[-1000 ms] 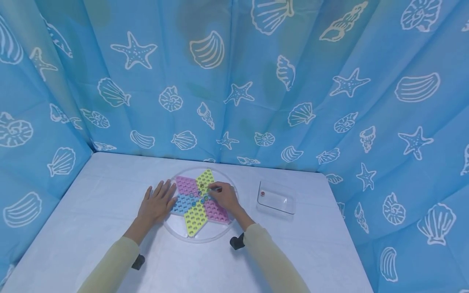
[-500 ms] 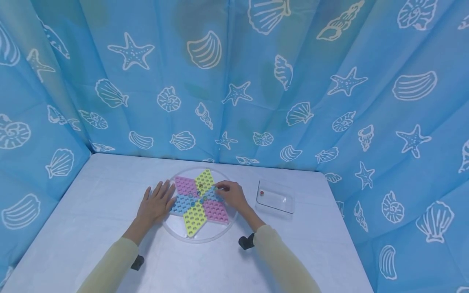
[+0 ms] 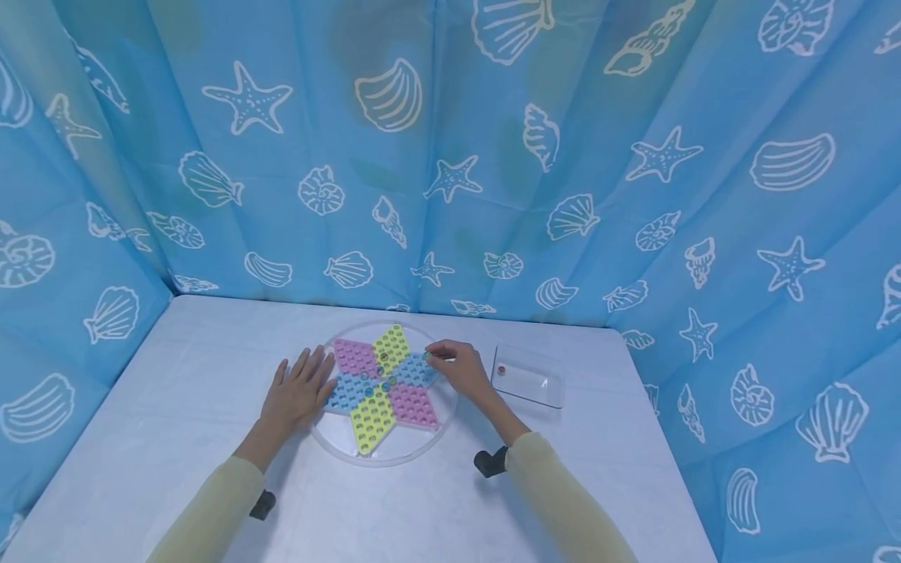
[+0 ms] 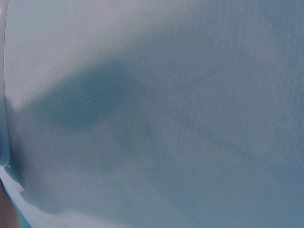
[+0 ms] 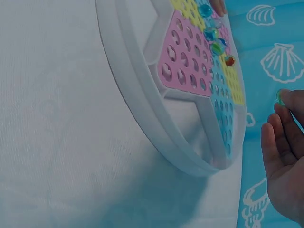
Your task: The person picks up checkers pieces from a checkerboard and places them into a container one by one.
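A round Chinese checkers board (image 3: pixel 383 463) with pink, yellow and blue star points lies on the table. Between thumb and fingertips my right hand (image 3: pixel 463 372) pinches a green glass marble (image 5: pixel 280 98), held above the board's right blue point (image 3: pixel 414 369). Several glass marbles, green, blue and one orange-red (image 5: pixel 230 61), sit in holes around the star's centre. With fingers spread, my left hand (image 3: pixel 299 389) rests flat at the board's left edge, its thumb by the left blue point (image 3: pixel 346 393). The left wrist view shows only shaded white cloth (image 4: pixel 190 142).
Right of the board stands a clear plastic box (image 3: pixel 528 400) with one red marble (image 3: pixel 501 370) inside. A blue curtain (image 3: pixel 450 227) with white shell prints hangs behind and beside the table (image 3: pixel 394 516), which has a white cover.
My right hand has moved from the star's centre to the right, over the blue point, with the marble between its fingers. The left hand has stayed in place.
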{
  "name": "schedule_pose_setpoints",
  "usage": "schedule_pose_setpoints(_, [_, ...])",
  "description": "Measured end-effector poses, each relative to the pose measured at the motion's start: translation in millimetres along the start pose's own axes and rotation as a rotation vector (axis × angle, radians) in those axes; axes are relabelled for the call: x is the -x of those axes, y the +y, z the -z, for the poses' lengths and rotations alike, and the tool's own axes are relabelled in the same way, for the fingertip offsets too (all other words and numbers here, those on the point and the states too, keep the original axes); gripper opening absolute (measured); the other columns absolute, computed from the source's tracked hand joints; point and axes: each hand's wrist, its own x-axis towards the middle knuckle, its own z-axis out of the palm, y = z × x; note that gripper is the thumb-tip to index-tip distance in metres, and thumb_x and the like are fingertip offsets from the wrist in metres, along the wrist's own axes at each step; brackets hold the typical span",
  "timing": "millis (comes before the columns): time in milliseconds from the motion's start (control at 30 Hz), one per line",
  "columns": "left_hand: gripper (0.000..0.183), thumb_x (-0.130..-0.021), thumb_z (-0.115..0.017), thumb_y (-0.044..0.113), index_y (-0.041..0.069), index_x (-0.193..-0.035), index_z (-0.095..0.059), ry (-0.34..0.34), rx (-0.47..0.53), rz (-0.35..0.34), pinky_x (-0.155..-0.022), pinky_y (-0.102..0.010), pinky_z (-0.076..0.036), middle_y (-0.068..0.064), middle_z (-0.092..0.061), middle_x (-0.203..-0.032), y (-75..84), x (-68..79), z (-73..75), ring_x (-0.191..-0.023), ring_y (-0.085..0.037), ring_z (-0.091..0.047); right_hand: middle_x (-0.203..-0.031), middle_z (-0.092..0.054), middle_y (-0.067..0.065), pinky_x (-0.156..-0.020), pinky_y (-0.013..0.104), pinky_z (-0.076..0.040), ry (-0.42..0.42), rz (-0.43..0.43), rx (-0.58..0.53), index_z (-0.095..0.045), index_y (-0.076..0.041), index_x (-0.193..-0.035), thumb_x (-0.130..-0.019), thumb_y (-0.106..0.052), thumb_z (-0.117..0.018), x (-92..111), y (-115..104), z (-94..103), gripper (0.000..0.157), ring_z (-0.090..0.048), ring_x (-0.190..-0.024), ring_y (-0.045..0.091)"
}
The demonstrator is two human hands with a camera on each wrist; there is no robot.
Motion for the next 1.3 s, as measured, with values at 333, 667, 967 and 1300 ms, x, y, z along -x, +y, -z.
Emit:
schedule_pose_setpoints(333, [0.068,-0.105,-0.04,0.046,0.008,-0.159,-0.022,-0.004,-0.008,-0.001,-0.118,-0.061,0.0,-0.018,-0.013,-0.165,-0.4,1.1,-0.1,-0.151,-0.038,-0.004,-0.106,-0.074,0.004,-0.089,0.038,-0.056,0.032,-0.004,-0.029,-0.073,-0.004,-0.114,-0.094,-0.014,-0.071,6.5,5.7,20.3,0.022,-0.068,-0.104,0.022])
schedule_pose_setpoints(667, [0.069,-0.105,-0.037,0.047,0.009,-0.16,-0.021,-0.013,-0.009,-0.004,-0.118,-0.06,0.001,-0.017,-0.012,-0.165,-2.3,-1.0,-2.9,-0.151,-0.038,-0.003,-0.106,-0.074,0.004,-0.09,0.036,-0.056,0.081,-0.024,-0.025,-0.073,-0.003,-0.114,-0.094,-0.01,-0.07,10.4,10.7,46.1,0.021,-0.068,-0.103,0.021])
schedule_pose_setpoints(967, [0.068,-0.105,-0.036,0.047,0.009,-0.159,-0.021,-0.009,-0.003,-0.011,-0.118,-0.06,0.001,-0.017,-0.012,-0.165,-3.0,-1.1,-4.2,-0.151,-0.038,-0.004,-0.108,-0.073,0.007,-0.093,0.036,-0.055,0.089,-0.06,-0.05,-0.072,-0.002,-0.115,-0.095,-0.011,-0.069,14.8,19.0,63.0,0.023,-0.068,-0.106,0.023])
schedule_pose_setpoints(1300, [0.069,-0.105,-0.037,0.047,0.008,-0.16,-0.02,-0.015,-0.009,-0.011,-0.118,-0.061,0.001,-0.018,-0.011,-0.165,-1.7,0.3,-1.9,-0.151,-0.038,-0.003,-0.108,-0.073,0.005,-0.091,0.038,-0.056,0.117,-0.13,-0.017,-0.072,-0.004,-0.115,-0.095,-0.015,-0.07,21.7,37.2,79.2,0.023,-0.067,-0.107,0.023])
